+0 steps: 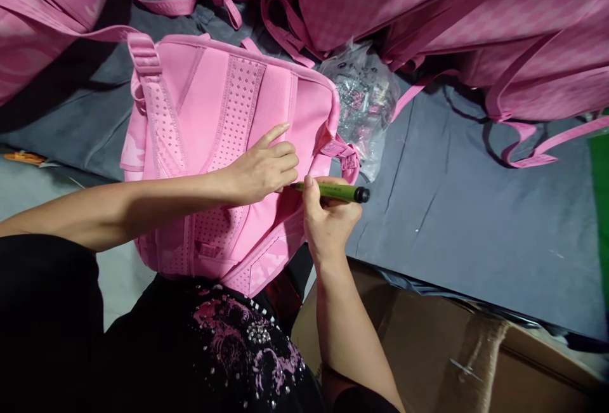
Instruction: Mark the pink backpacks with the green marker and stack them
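Observation:
A pink backpack (pixel 202 105) lies at the table's edge with its padded, perforated back panel and shoulder straps facing up. My left hand (pixel 270 167) rests on its right part, fingers curled in and pressed on the pink fabric, the forefinger a little apart. In my right hand (pixel 330 219) is a green marker pen (pixel 339 191) with a black end, gripped between thumb and fingers. Its tip points left, close against my left fingers. Those fingers partly hide the tip and the fabric under it.
More pink backpacks (pixel 409 0) stand along the back of the grey-covered table (pixel 457 203), with loose straps hanging forward. A clear plastic bag (pixel 364 96) of small items lies beside the backpack. Below the table edge is an open cardboard box (pixel 428 343).

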A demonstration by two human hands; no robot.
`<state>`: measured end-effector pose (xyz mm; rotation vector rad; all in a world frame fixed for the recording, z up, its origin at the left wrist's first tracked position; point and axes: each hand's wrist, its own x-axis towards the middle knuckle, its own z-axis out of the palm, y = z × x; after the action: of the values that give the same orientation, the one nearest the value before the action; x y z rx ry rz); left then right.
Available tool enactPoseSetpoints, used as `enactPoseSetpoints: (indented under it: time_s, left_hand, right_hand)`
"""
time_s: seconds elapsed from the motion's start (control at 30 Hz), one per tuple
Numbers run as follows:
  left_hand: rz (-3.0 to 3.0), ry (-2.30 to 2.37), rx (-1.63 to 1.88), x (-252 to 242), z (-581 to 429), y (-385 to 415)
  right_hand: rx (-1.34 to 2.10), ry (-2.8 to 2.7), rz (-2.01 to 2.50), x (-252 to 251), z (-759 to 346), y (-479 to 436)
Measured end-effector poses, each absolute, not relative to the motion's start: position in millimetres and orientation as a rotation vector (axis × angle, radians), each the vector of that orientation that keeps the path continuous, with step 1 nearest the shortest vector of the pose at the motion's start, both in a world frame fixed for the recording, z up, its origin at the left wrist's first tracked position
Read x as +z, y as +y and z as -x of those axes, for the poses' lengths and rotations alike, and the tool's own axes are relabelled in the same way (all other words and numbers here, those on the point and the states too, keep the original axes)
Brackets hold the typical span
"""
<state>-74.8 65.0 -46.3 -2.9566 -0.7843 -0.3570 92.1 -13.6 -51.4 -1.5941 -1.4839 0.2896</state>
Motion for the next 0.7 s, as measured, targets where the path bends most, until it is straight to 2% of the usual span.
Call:
enactPoseSetpoints:
  time_s: [0.57, 0.7]
  left_hand:
    - [2.800, -0.668, -0.562, -56, 74, 68]
    - [2.782, -0.659, -0.617, -55, 74, 66]
  right_hand:
    - [0.466, -1.394, 1.546, -57, -92, -21]
    - [0.420, -1.432, 1.569, -54, -92, -23]
